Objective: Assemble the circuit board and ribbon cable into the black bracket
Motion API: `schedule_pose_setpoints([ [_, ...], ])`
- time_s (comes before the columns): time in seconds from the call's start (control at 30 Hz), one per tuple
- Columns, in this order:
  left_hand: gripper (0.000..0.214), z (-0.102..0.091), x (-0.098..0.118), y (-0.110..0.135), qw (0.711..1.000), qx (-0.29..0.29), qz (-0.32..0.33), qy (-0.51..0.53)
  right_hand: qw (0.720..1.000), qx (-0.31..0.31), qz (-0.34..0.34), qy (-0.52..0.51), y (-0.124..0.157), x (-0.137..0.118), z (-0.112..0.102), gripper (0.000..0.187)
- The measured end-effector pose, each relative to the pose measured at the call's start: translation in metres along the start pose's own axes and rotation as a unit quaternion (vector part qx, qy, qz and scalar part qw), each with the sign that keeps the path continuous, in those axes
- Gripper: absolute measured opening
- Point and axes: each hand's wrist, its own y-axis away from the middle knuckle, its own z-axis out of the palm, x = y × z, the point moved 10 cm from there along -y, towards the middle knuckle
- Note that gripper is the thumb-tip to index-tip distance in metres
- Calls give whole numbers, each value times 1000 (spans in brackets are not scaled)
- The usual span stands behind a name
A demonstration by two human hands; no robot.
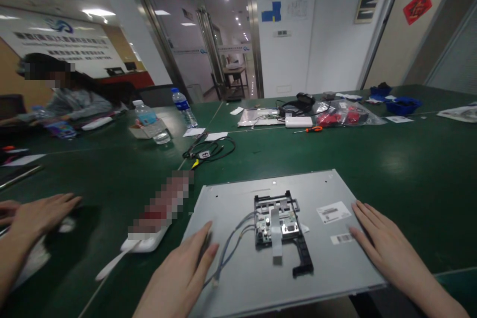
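Grey metal, the panel [242,271] lies circuit board [264,231] up on the green table [279,154] in the head view, left hand [181,266] and right hand [385,236] loosely open at opposite edges, where light, even pressure clear of the thin cables [220,264] should steady it best.

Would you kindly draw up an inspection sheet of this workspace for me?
Surface: green table, with visible seams.
Job's things: grey metal panel, with a black-framed circuit board and two white labels on its face.
Clutter: blue-capped bottle, orange-handled screwdriver, plastic bag with red contents, blue trays.
Hands: left hand at the panel's left side, right hand at its right edge; grip firmness cannot be told.
Cables: grey cables run from the board toward the left hand; a dark cable lies looped beyond the panel.
Surroundings: a co-worker's hand at far left, a seated person across the table, glass doors behind.
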Motion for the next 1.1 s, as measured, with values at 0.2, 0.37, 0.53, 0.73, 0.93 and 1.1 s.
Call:
schedule_pose_setpoints([
  [0.2,57,-16,43,-38,996,-26,80,32,999,-13,-26,26,-4,-2,-6,68],
  [0.37,50,-13,86,-71,973,-74,205,74,995,-64,-65,52,-22,0,-16,66],
  [0.53,40,0,121,-100,951,-96,276,100,985,-115,-125,25,-57,-32,-39,44],
  [0.73,36,26,127,-120,937,-93,299,154,965,-99,-235,-68,-101,-110,-63,35],
  [0.93,28,40,116,-121,922,-65,340,172,902,-60,-397,-161,-105,-171,-57,28],
  [1.1,26,31,134,-99,906,-49,383,172,877,-32,-417,-238,-94,-174,-49,35],
])
